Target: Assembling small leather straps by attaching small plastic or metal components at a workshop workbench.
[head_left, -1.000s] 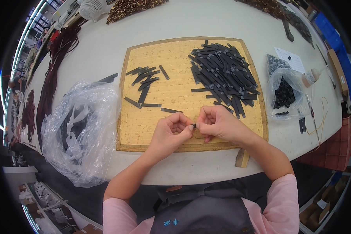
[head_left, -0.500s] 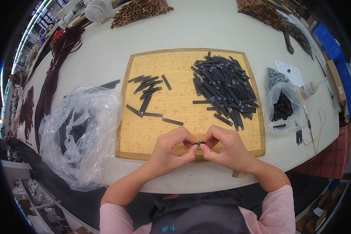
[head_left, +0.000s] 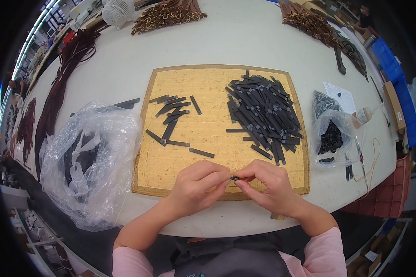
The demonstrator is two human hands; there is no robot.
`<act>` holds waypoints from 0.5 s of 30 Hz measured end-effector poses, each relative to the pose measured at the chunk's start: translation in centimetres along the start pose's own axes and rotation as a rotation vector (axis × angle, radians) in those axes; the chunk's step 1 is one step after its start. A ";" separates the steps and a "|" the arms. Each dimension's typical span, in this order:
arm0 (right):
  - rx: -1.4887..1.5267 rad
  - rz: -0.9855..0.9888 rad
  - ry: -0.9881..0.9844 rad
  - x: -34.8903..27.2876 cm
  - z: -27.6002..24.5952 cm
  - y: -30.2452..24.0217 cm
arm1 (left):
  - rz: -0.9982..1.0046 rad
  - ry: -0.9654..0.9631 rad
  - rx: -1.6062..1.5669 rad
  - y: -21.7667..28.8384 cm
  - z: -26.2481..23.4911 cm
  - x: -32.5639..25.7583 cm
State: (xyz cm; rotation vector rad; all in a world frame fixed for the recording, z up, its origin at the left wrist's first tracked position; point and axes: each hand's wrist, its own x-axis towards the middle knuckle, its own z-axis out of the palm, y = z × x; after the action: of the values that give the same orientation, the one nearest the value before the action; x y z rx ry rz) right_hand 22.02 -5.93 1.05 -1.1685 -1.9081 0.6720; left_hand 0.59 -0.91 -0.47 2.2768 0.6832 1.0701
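My left hand and my right hand meet fingertip to fingertip over the near edge of a yellow cork mat. Between them they pinch one small black strip, mostly hidden by the fingers. A big heap of black strips lies on the mat's right half. A smaller scatter of black strips lies on its left half.
A crumpled clear plastic bag with dark pieces lies left of the mat. A small clear bag of black parts, a paper slip and a glue bottle sit at the right. Brown strap bundles lie along the far edge.
Both hands have stayed joined on the small strip, with only slight finger movement. The view has shifted a little, so the mat sits lower in frame.
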 end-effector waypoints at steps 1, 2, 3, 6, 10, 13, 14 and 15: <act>0.001 0.003 -0.001 0.0 0.0 0.0 | 0.010 -0.017 0.014 -0.2 0.0 -0.1; 0.032 0.029 -0.002 0.0 0.0 0.0 | 0.020 -0.034 0.029 -0.3 0.0 -0.2; 0.064 0.055 -0.002 0.0 0.0 -0.1 | 0.018 -0.036 0.028 -0.3 0.0 -0.1; 0.073 0.050 -0.006 0.0 -0.1 0.1 | 0.009 -0.037 0.012 -0.3 0.1 0.0; 0.099 0.045 -0.001 0.1 0.2 0.2 | -0.021 -0.031 0.001 -0.3 0.1 -0.2; 0.080 0.039 -0.019 -0.2 0.0 0.5 | -0.020 -0.023 -0.006 -0.1 0.5 0.0; 0.066 0.028 -0.009 -0.2 0.1 0.5 | -0.015 -0.021 -0.005 -0.1 0.5 0.0; 0.053 0.016 0.001 -0.2 0.1 0.5 | -0.018 -0.021 -0.007 -0.1 0.4 -0.1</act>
State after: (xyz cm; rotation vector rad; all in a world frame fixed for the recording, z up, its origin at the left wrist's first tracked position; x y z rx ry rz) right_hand 22.19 -5.91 0.54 -1.1519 -1.8708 0.7260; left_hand 0.87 -0.96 -0.83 2.2684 0.6889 1.0375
